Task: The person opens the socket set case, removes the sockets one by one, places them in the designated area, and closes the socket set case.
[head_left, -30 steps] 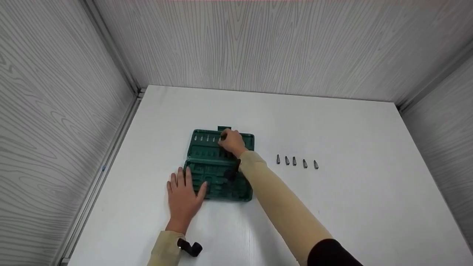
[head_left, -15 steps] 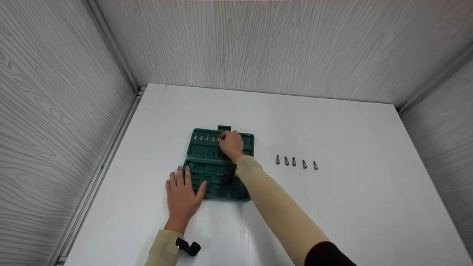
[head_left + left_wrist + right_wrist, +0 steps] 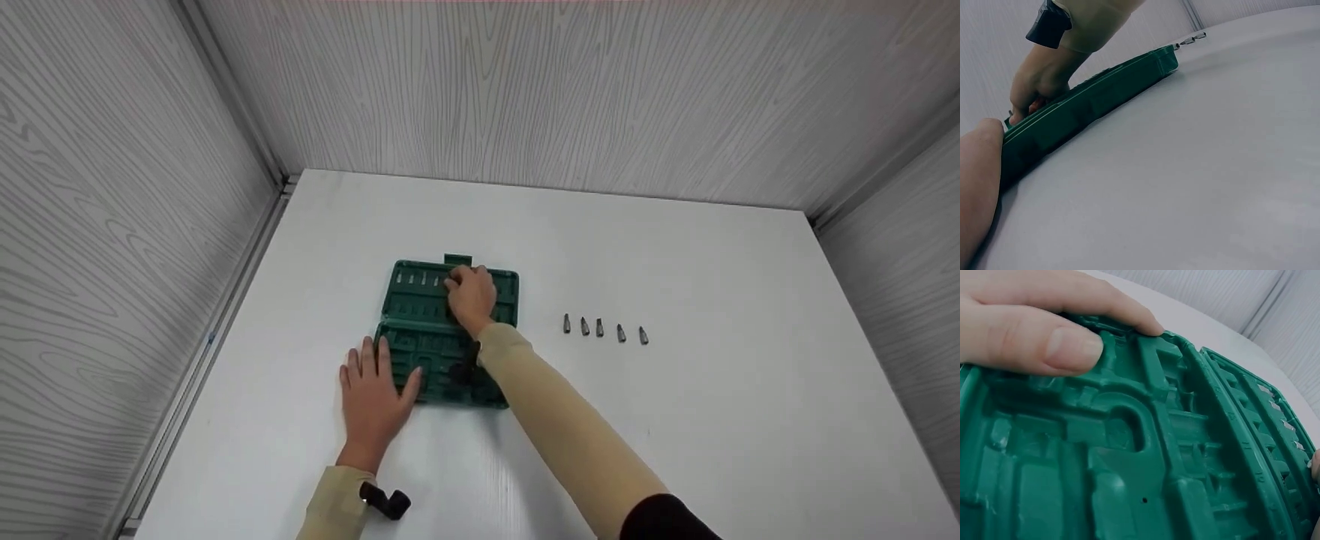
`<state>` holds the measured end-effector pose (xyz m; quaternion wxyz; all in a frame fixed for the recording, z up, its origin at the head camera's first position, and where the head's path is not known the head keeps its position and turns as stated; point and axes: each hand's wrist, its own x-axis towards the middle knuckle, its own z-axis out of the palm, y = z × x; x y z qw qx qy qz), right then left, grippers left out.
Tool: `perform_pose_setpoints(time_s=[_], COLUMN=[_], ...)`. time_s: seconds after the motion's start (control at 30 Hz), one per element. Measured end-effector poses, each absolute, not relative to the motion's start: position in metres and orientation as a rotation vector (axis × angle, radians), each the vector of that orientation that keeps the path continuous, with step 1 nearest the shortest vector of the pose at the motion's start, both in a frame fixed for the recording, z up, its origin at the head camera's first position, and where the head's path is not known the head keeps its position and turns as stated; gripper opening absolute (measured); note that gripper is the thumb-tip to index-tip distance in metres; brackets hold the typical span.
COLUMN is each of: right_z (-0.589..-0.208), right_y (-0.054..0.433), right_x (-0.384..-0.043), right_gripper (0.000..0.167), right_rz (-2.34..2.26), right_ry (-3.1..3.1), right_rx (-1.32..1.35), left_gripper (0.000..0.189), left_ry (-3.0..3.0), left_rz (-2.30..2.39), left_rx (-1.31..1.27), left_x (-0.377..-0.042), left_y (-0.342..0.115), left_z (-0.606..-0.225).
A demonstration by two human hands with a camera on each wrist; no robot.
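An open green plastic bit case lies on the white table, its moulded slots facing up. My left hand rests on its near left corner, fingers spread; thumb and a fingertip touch the rim and tray in the right wrist view. Over the far half, my right hand pinches a small silvery screwdriver bit at the slot row, mostly hidden by the fingers. To its left, several bits sit in that row. The left wrist view shows the right hand bent down behind the case wall.
Several loose dark metal bits lie in a spaced row on the white table, right of the case. Grey wood-grain panels enclose the table at the back and sides. The case latch sticks out at the far edge.
My right hand stays at the same slot, with its wrist and forearm shifted slightly toward me and left. The left hand, case and loose bits hold their places.
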<state>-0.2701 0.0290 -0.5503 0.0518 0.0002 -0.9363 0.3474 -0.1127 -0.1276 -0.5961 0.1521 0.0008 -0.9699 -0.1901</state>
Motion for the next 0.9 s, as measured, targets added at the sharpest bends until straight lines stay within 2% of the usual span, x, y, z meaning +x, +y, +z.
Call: perform_pose_setpoints(time_s=[0.5, 0.9], right_z=[-0.54, -0.523], right_y=[0.042, 0.077], right_x=[-0.277, -0.274], right_gripper=[0.021, 0.023], right_rz=[1.472, 1.617], right_ry=[-2.715, -2.672], right_rx=[0.034, 0.206], left_gripper=[0.081, 0.083], left_ry=[-2.767, -2.775], left_rz=[-0.533, -0.547], left_rx=[-0.021, -0.026], left_x=[-0.114, -0.114], left_y=[-0.129, -0.131], left_z=[-0.596, -0.595])
